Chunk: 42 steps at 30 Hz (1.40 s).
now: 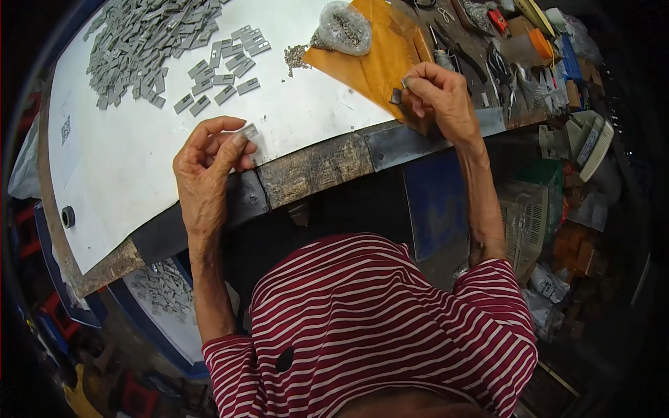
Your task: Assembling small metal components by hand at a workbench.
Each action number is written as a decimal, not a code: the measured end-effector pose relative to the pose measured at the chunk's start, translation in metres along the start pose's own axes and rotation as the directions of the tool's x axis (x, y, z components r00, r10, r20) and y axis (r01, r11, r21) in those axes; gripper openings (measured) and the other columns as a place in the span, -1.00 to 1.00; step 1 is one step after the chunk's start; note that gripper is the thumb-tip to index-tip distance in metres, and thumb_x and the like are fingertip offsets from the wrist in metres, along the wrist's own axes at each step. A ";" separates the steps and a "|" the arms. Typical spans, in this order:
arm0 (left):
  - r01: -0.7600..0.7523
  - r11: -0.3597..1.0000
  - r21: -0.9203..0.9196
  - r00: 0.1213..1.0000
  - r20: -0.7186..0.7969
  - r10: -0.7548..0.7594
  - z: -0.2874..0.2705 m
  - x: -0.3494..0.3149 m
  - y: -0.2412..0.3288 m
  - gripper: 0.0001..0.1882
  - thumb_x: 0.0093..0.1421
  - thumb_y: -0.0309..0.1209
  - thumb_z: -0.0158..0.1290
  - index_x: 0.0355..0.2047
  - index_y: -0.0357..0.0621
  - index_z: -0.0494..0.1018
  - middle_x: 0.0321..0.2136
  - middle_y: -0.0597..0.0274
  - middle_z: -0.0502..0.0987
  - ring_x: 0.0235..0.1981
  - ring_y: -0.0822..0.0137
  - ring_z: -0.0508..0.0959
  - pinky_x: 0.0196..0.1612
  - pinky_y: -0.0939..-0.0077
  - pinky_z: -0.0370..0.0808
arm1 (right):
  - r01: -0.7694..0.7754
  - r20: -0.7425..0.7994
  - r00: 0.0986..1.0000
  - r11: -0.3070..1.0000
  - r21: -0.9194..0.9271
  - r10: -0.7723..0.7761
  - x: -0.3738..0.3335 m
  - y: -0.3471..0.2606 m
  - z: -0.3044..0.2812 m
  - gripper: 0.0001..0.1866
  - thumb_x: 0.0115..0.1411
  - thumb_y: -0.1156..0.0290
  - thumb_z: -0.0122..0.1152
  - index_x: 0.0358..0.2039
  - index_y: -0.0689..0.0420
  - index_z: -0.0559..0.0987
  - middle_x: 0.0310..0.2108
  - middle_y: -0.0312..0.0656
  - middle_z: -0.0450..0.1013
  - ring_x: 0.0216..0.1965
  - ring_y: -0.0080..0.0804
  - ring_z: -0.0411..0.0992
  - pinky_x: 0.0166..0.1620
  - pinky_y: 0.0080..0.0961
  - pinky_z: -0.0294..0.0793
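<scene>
My left hand [212,157] is closed at the table's front edge, pinching a small grey rectangular metal piece [249,130] between thumb and fingers. Over the corner of an orange-brown envelope [380,70], my right hand [442,97] pinches something small and grey, too little to make out. Close to that hand lies a small dark piece [396,96]. Beyond my left hand, several loose grey metal pieces [224,95] lie on the white sheet [300,111]. A large heap of similar grey pieces [143,45] covers the far left.
A clear bag of small parts [343,29] rests on the envelope, beside a scatter of tiny metal bits [296,57]. Pliers [468,59] and other tools clutter the right side. A black ring [67,217] sits at the left edge. Below, a blue tray [157,327] holds more grey pieces.
</scene>
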<state>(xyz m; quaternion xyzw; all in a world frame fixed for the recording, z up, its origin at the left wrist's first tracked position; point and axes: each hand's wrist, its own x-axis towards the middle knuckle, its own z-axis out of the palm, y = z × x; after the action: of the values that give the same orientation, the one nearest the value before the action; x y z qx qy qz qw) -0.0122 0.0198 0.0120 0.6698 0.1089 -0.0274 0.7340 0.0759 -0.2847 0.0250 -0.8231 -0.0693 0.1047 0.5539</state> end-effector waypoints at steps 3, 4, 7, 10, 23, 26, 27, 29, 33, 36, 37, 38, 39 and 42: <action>0.018 1.000 -0.023 0.999 0.029 -0.017 0.004 0.003 -0.001 -0.81 0.13 -0.50 0.02 -0.24 -0.29 0.42 -0.53 0.23 0.51 -0.56 0.57 0.45 -0.42 0.77 0.39 | -0.190 0.160 0.977 0.910 0.368 0.140 0.005 -0.007 0.016 -0.88 0.11 0.46 0.10 -0.39 0.25 0.46 -0.53 -0.24 0.41 -0.64 -0.73 0.25 -0.61 -0.80 0.26; 0.017 0.999 -0.038 0.999 0.045 -0.015 0.005 0.003 -0.001 -0.81 0.13 -0.51 0.02 -0.23 -0.29 0.42 -0.52 0.23 0.51 -0.56 0.57 0.45 -0.42 0.78 0.39 | -0.229 0.197 0.968 0.863 0.450 0.154 0.005 -0.013 0.025 -0.87 0.10 0.46 0.11 -0.41 0.28 0.46 -0.55 -0.25 0.42 -0.65 -0.73 0.26 -0.61 -0.81 0.27; 0.030 0.998 -0.056 0.997 0.071 -0.026 0.007 0.005 -0.004 -0.79 0.11 -0.53 0.03 -0.22 -0.29 0.41 -0.52 0.26 0.51 -0.54 0.59 0.46 -0.42 0.82 0.40 | -0.290 0.293 0.945 0.784 0.549 0.145 0.008 -0.017 0.050 -0.85 0.10 0.46 0.11 -0.41 0.30 0.47 -0.54 -0.22 0.44 -0.64 -0.75 0.28 -0.61 -0.81 0.30; 0.027 0.995 -0.095 0.996 0.087 -0.019 0.004 0.007 -0.008 -0.77 0.09 -0.54 0.05 -0.21 -0.29 0.41 -0.51 0.27 0.51 -0.52 0.59 0.48 -0.40 0.83 0.43 | -0.332 0.394 0.912 0.771 0.544 0.115 0.014 -0.019 0.073 -0.86 0.10 0.47 0.11 -0.41 0.31 0.47 -0.53 -0.21 0.44 -0.63 -0.75 0.29 -0.61 -0.80 0.30; 0.008 0.990 -0.142 0.995 0.104 0.007 -0.002 0.008 -0.015 -0.72 0.07 -0.52 0.09 -0.18 -0.30 0.40 -0.46 0.20 0.54 -0.50 0.53 0.51 -0.38 0.73 0.47 | -0.509 0.526 0.830 0.643 0.573 0.188 0.028 -0.029 0.114 -0.88 0.11 0.51 0.02 -0.42 0.32 0.44 -0.50 -0.17 0.41 -0.64 -0.70 0.22 -0.64 -0.79 0.21; -0.022 0.990 -0.139 0.992 0.118 0.038 -0.003 0.009 -0.017 -0.72 0.07 -0.50 0.08 -0.18 -0.30 0.40 -0.46 0.20 0.54 -0.48 0.53 0.51 -0.38 0.73 0.47 | -0.494 0.532 0.829 0.670 0.554 0.171 0.027 -0.030 0.114 -0.89 0.11 0.51 0.02 -0.43 0.32 0.43 -0.51 -0.18 0.41 -0.64 -0.69 0.23 -0.63 -0.79 0.22; -0.030 0.991 -0.128 0.991 0.125 0.046 -0.003 0.009 -0.016 -0.72 0.08 -0.50 0.08 -0.18 -0.29 0.40 -0.46 0.19 0.54 -0.48 0.52 0.52 -0.38 0.73 0.48 | -0.481 0.527 0.835 0.676 0.559 0.158 0.027 -0.029 0.115 -0.89 0.08 0.52 0.05 -0.43 0.33 0.44 -0.52 -0.17 0.42 -0.63 -0.68 0.27 -0.63 -0.78 0.26; -0.039 0.992 -0.116 0.990 0.128 0.054 -0.002 0.009 -0.017 -0.72 0.08 -0.49 0.08 -0.18 -0.29 0.40 -0.46 0.19 0.54 -0.47 0.52 0.52 -0.37 0.73 0.48 | -0.468 0.525 0.839 0.682 0.562 0.144 0.025 -0.030 0.117 -0.88 0.06 0.53 0.09 -0.43 0.35 0.45 -0.54 -0.16 0.43 -0.63 -0.67 0.30 -0.62 -0.76 0.30; -0.064 0.989 -0.132 0.992 0.098 0.078 -0.001 0.008 -0.016 -0.78 0.08 -0.52 0.06 -0.23 -0.30 0.42 -0.59 0.31 0.47 -0.52 0.55 0.51 -0.43 0.79 0.48 | -0.336 0.421 0.899 0.801 0.495 0.117 0.018 -0.039 0.122 -0.89 0.08 0.54 0.08 -0.40 0.32 0.45 -0.55 -0.19 0.44 -0.64 -0.68 0.32 -0.61 -0.77 0.33; -0.064 0.990 -0.123 0.992 0.102 0.077 0.000 0.008 -0.016 -0.79 0.09 -0.52 0.05 -0.23 -0.29 0.42 -0.57 0.30 0.48 -0.51 0.55 0.51 -0.41 0.78 0.48 | -0.239 0.385 0.922 0.851 0.468 0.047 0.017 -0.040 0.125 -0.89 0.08 0.54 0.09 -0.39 0.31 0.46 -0.56 -0.22 0.43 -0.65 -0.68 0.32 -0.60 -0.78 0.33; -0.059 0.990 -0.125 0.992 0.104 0.072 0.000 0.008 -0.016 -0.79 0.10 -0.52 0.04 -0.23 -0.29 0.42 -0.56 0.29 0.49 -0.50 0.55 0.51 -0.40 0.77 0.48 | -0.189 0.376 0.927 0.874 0.448 0.007 0.016 -0.040 0.126 -0.90 0.08 0.54 0.10 -0.39 0.31 0.46 -0.58 -0.24 0.42 -0.65 -0.69 0.32 -0.60 -0.78 0.33; -0.059 0.990 -0.125 0.992 0.103 0.072 -0.001 0.008 -0.016 -0.79 0.10 -0.52 0.04 -0.23 -0.29 0.42 -0.56 0.29 0.49 -0.50 0.55 0.51 -0.40 0.77 0.48 | -0.189 0.377 0.926 0.874 0.448 0.007 0.016 -0.041 0.127 -0.90 0.08 0.54 0.10 -0.39 0.31 0.46 -0.58 -0.24 0.42 -0.65 -0.69 0.32 -0.60 -0.78 0.33; -0.054 0.991 -0.121 0.992 0.106 0.067 -0.001 0.008 -0.016 -0.79 0.10 -0.53 0.03 -0.22 -0.29 0.42 -0.55 0.29 0.49 -0.49 0.56 0.51 -0.40 0.77 0.48 | -0.185 0.376 0.927 0.880 0.437 0.008 0.015 -0.042 0.128 -0.90 0.07 0.54 0.11 -0.39 0.30 0.47 -0.59 -0.26 0.42 -0.66 -0.69 0.32 -0.60 -0.79 0.33; -0.050 0.991 -0.123 0.993 0.103 0.063 0.000 0.007 -0.015 -0.80 0.10 -0.53 0.02 -0.23 -0.29 0.42 -0.53 0.28 0.49 -0.48 0.56 0.51 -0.39 0.76 0.49 | -0.188 0.370 0.929 0.884 0.429 0.018 0.014 -0.041 0.129 -0.90 0.07 0.53 0.13 -0.39 0.29 0.49 -0.60 -0.28 0.41 -0.66 -0.70 0.32 -0.60 -0.79 0.33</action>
<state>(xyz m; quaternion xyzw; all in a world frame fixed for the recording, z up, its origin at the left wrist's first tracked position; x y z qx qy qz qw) -0.0077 0.0195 -0.0041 0.6247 0.0520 -0.0355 0.7784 0.0574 -0.1498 0.0146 -0.6394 -0.0971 0.2950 0.7034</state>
